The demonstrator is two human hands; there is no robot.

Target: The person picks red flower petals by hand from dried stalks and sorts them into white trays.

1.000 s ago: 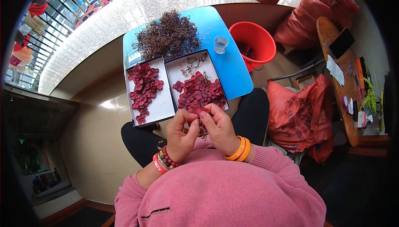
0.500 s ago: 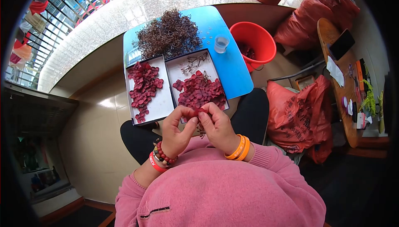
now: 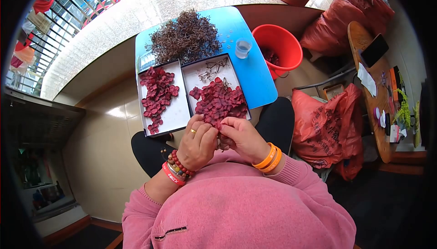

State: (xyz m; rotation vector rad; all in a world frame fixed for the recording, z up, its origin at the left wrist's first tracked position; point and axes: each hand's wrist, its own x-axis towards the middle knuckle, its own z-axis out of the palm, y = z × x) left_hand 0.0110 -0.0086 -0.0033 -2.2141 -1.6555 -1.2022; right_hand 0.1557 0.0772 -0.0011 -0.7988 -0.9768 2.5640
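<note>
My left hand (image 3: pixel 198 144) is closed, its curled fingers turned inward against my right hand's fingertips. With thumb and fingers pinched, my right hand (image 3: pixel 246 138) grips a dark red artificial flower (image 3: pixel 220 126). Thin brown stem pieces (image 3: pixel 222 145) show beneath the fingertips, partly hidden; what my left fingers hold is covered. Just beyond the hands, a box lid (image 3: pixel 200 72) contains a heap of red flowers (image 3: pixel 220 102) and a few brown stems (image 3: pixel 214 69). To its left, another shallow box (image 3: pixel 180 101) holds more red flowers (image 3: pixel 157 93).
A blue table (image 3: pixel 257 82) bears a brown stem pile (image 3: pixel 184 37) and a clear cup (image 3: pixel 243 48). A red bucket (image 3: pixel 291 51) stands right of it. Red plastic bags (image 3: pixel 325 128) lie by my right knee, near a wooden table (image 3: pixel 371 107).
My left hand has rolled over so its back and ring now show. The right hand has shifted slightly right and down. The boxes and piles look the same.
</note>
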